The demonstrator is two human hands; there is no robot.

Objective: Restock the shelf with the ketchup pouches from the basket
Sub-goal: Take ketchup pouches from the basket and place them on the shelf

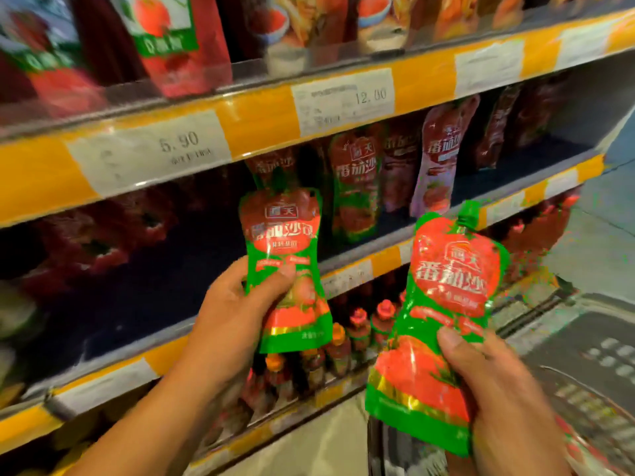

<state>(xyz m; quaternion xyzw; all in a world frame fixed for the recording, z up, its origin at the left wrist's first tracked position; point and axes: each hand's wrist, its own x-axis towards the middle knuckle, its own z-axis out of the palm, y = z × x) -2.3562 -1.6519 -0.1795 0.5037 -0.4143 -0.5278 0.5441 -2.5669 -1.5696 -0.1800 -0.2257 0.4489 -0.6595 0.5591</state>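
2 red-and-green ketchup pouches are held upright before the middle shelf [343,259]. The left pouch [287,262], printed 番茄沙司, is pinched at its waist by the left hand [237,304], thumb across the front. The right pouch [443,321] sits nearer, gripped low by the right hand [491,383]. Price tags on the shelf edge above read 5.90 [178,142] and 12.00 [371,96]. Similar pouches [357,180] stand at the shelf's back.

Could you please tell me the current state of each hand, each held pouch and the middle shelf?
Left hand: gripping a pouch.
Left pouch: upright, off the shelf.
Right hand: gripping a pouch.
Right pouch: tilted, off the shelf.
Middle shelf: partly stocked.
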